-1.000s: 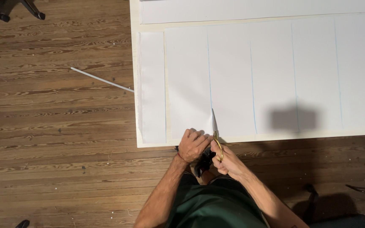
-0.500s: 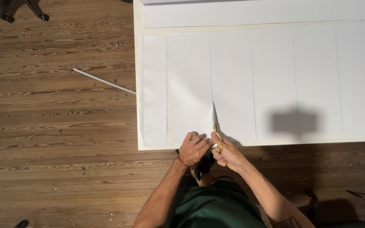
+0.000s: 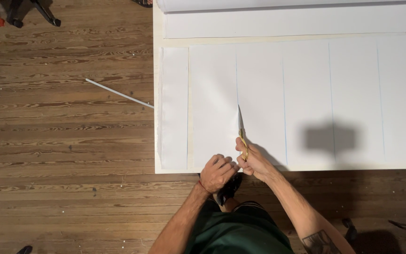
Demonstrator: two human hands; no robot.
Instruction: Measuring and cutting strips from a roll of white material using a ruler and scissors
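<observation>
We look straight down on a large white sheet (image 3: pixel 306 84) spread over a pale board (image 3: pixel 156 94) that lies on the wooden floor (image 3: pixel 62 141). Thin blue lines run from 12 to 6 o'clock across the sheet, dividing it into tall strips.

Our right hand (image 3: pixel 254 160) sits at the near edge of the sheet, about 6 o'clock in the view, its fingers closed through the gold handles of a pair of scissors (image 3: pixel 242 134). The blades point toward 12 o'clock and lie along one of the blue lines, inside a slit that runs in from the sheet's near edge. Whether the blades are parted or together we cannot tell.

Our left hand (image 3: pixel 218 173) is just beside the right one, at its 8 o'clock, curled into a loose fist with the knuckles up, resting on the near edge of the sheet to the left of the slit. The two hands are close together, almost touching.

A dark rectangular shadow (image 3: pixel 330 139) falls on the sheet at 3 o'clock from the scissors. A thin white rod (image 3: pixel 118 93) lies slanted on the floor at about 10 o'clock, its end meeting the board's left edge. A rolled white sheet (image 3: pixel 283 4) lies along the far edge at 12 o'clock. Dark stand feet (image 3: pixel 34 11) show at the far left corner.
</observation>
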